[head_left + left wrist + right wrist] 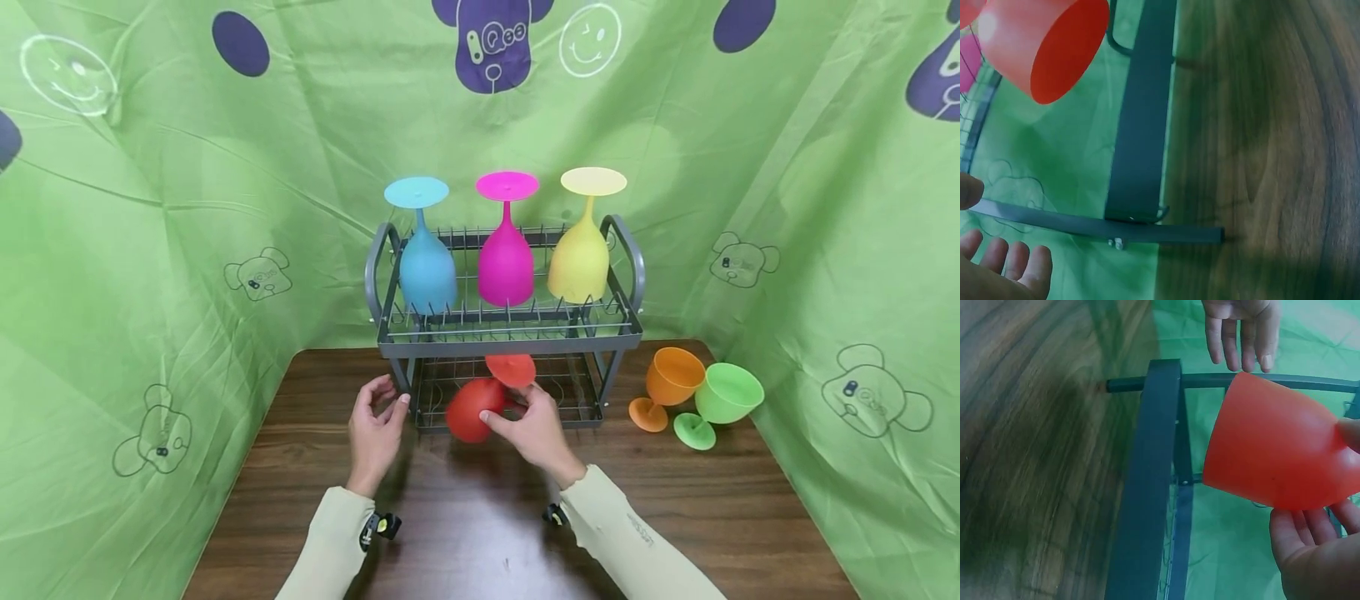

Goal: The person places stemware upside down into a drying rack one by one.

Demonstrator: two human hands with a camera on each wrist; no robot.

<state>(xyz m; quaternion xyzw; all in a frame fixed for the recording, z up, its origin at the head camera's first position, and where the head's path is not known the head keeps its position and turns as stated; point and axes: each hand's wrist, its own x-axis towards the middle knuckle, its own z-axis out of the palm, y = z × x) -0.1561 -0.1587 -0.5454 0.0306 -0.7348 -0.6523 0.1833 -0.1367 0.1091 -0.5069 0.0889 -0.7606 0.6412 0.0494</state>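
A red goblet (471, 410) is tilted bowl-down at the front of the rack's lower tier, its round foot up under the upper shelf. My right hand (537, 431) grips it around the bowl and stem; in the right wrist view, fingers and thumb sit on either side of the red bowl (1272, 450). My left hand (377, 433) is beside the rack's left front post, fingers loosely bent and holding nothing. From the left wrist view, the goblet's open rim (1069, 53) appears apart from the left fingers (1017, 259).
The two-tier dark dish rack (510, 343) stands against green cloth. Upside down on its top tier are a blue goblet (428, 275), a magenta goblet (506, 267) and a yellow goblet (579, 262). An orange goblet (673, 377) and a green goblet (727, 393) stand at right on the wooden table (480, 533).
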